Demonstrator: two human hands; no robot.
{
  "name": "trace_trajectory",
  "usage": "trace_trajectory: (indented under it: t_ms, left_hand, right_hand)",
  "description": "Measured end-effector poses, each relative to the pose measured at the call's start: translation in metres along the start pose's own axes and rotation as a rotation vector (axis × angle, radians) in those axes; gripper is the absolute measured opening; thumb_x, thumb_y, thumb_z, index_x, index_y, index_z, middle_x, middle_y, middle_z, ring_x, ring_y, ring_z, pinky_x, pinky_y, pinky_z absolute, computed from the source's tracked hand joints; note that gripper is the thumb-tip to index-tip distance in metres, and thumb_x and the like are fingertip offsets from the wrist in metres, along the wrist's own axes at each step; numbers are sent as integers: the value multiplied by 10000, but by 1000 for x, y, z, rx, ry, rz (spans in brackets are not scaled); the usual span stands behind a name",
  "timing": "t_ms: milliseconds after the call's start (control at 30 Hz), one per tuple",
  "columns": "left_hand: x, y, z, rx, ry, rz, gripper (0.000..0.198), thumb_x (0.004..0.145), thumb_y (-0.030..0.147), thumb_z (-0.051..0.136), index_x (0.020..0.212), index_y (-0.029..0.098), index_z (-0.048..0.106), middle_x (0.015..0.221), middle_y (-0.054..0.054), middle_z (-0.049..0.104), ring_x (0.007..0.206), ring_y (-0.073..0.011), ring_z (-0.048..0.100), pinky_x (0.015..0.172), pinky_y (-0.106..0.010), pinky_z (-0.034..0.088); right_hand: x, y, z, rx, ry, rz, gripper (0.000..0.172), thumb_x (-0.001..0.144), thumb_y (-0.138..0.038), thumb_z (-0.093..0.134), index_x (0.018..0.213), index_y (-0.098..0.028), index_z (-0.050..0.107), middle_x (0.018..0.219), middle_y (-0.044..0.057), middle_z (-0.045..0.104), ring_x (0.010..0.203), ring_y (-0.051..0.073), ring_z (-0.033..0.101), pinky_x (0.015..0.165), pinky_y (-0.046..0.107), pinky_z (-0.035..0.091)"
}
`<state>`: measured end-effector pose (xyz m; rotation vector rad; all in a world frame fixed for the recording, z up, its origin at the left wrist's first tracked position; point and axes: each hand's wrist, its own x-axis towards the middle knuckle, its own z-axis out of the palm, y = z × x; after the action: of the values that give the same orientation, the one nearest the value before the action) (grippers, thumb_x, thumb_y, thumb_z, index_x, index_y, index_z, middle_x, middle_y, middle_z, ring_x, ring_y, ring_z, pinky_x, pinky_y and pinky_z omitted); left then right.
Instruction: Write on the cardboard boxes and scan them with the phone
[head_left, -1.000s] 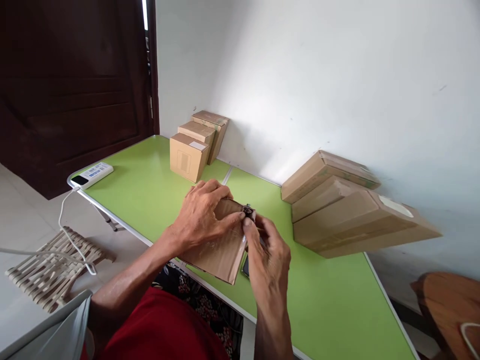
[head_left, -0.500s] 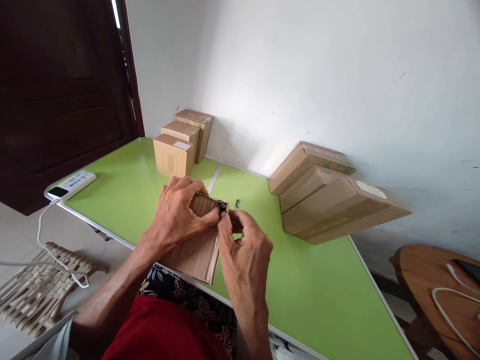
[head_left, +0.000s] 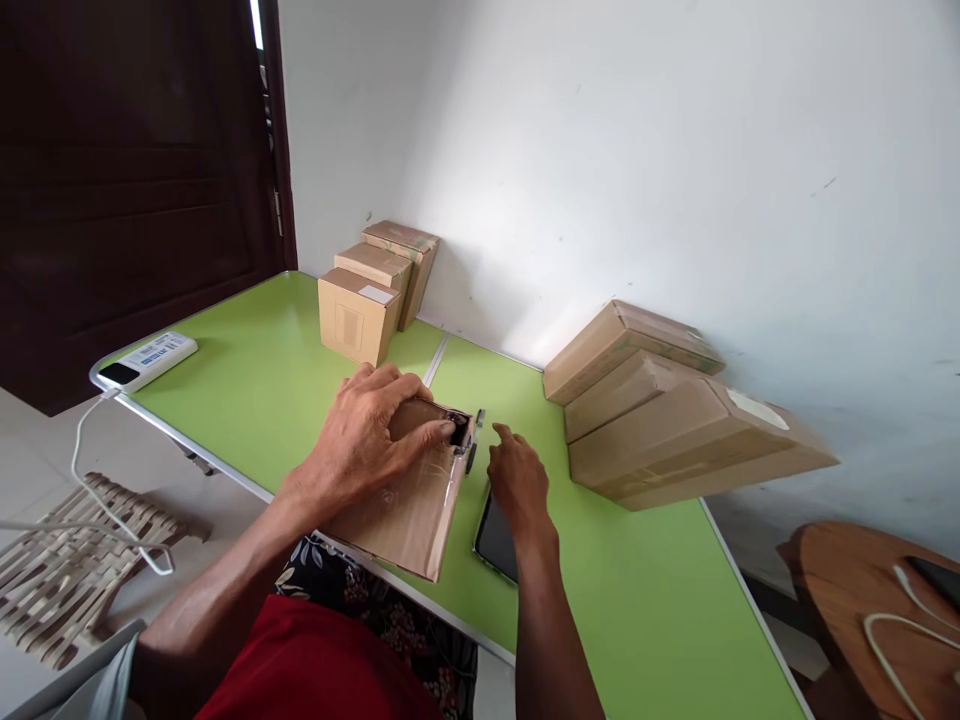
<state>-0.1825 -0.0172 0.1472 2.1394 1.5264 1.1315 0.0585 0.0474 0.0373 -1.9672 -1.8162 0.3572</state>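
A brown cardboard box (head_left: 405, 510) with clear tape lies tilted at the table's near edge. My left hand (head_left: 375, 425) grips it from the left, fingers over the far side and thumb at a torn dark hole (head_left: 459, 432) in its corner. Just right of the box my right hand (head_left: 519, 478) is apart from it, index finger stretched out and the other fingers partly hidden; I see nothing in it. Beneath that hand and wrist lies a black smartphone (head_left: 495, 540), partly covered. A small grey strip-like thing (head_left: 481, 416) is between the box corner and my right fingertips.
Several boxes stand on the green table (head_left: 637, 600): a left group (head_left: 356, 325) and a right group (head_left: 667, 440), near the wall. A white device (head_left: 154, 360) with a cable is at the left corner. A woven stool (head_left: 90, 570) and a wooden stool (head_left: 862, 590) flank the table.
My right hand has let go of the box corner and moved right, uncovering the hole; the phone now shows under it. My left hand still holds the box. The view has shifted slightly.
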Motion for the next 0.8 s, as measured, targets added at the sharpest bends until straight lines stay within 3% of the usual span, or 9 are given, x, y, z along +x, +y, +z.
trace_trajectory:
  t_ms: [67, 233, 333, 433, 533, 667, 700, 767, 800]
  left_hand:
    - [1, -2, 1, -4, -3, 15, 167, 1000, 383, 727, 1044, 222, 743, 1012, -51, 726, 1000, -268, 615, 924, -434, 470]
    - [4, -5, 2, -4, -67, 56, 166, 1055, 322, 612, 1125, 206, 709, 1079, -72, 706, 1023, -268, 603, 945, -457, 482]
    - [4, -7, 1, -7, -96, 83, 192, 1062, 280, 549, 1157, 197, 693, 1116, -90, 698, 1039, -277, 590, 970, -482, 481]
    - [2, -11, 0, -23, -90, 80, 212, 1059, 259, 520, 1181, 204, 684, 1133, -92, 695, 1050, -281, 580, 973, -486, 479]
    - [0, -15, 0, -28, -78, 73, 218, 1068, 280, 517, 1191, 206, 681, 1133, -85, 697, 1043, -276, 582, 966, -478, 478]
    - [0, -15, 7, 1, -29, 96, 244, 1072, 328, 528, 1204, 194, 684, 1127, -87, 715, 1019, -275, 598, 944, -473, 474]
    - [0, -14, 9, 9, -13, 95, 244, 1066, 328, 538, 1206, 193, 685, 1128, -88, 719, 1023, -278, 602, 945, -475, 472]
    - [0, -12, 12, 20, 10, 82, 241, 1057, 322, 548, 1206, 194, 687, 1127, -88, 726, 1030, -283, 605, 948, -479, 466]
    - [-1, -11, 13, 22, 14, 75, 240, 1056, 320, 546, 1204, 195, 688, 1125, -86, 728, 1028, -283, 606, 949, -480, 463]
  right_hand:
    - [16, 4, 17, -117, -72, -16, 291, 1056, -261, 587, 1295, -147, 708, 1175, 182, 727, 1054, 300, 718, 864, 441, 580]
    - [34, 1, 44, -246, -177, -91, 333, 1029, -389, 713, 1300, -198, 679, 1346, 97, 678, 1161, 258, 689, 985, 484, 603]
    - [37, 5, 45, -210, -164, -141, 319, 1030, -391, 715, 1278, -192, 687, 1305, 95, 694, 1113, 246, 705, 953, 460, 615]
    - [38, 12, 29, -89, -42, -160, 220, 1026, -365, 712, 1147, -182, 701, 1121, 58, 720, 968, 207, 717, 852, 390, 610]
    - [31, 11, 0, 144, 197, -112, 184, 1027, -341, 577, 929, -191, 621, 838, 31, 665, 743, 198, 687, 693, 350, 556]
    - [-6, -20, -44, 549, 431, -81, 215, 993, -454, 389, 958, -256, 464, 719, -28, 608, 622, 205, 680, 595, 335, 544]
    - [-19, -33, -51, 683, 458, -97, 222, 987, -473, 390, 958, -262, 454, 721, -38, 617, 623, 194, 687, 599, 328, 557]
    - [-45, -59, -60, 1211, 476, -126, 247, 880, -465, 642, 910, -237, 550, 725, -22, 675, 630, 193, 701, 592, 319, 561]
    - [-56, -71, -61, 1314, 485, -140, 253, 845, -439, 719, 890, -218, 603, 718, -11, 698, 627, 193, 709, 577, 308, 558]
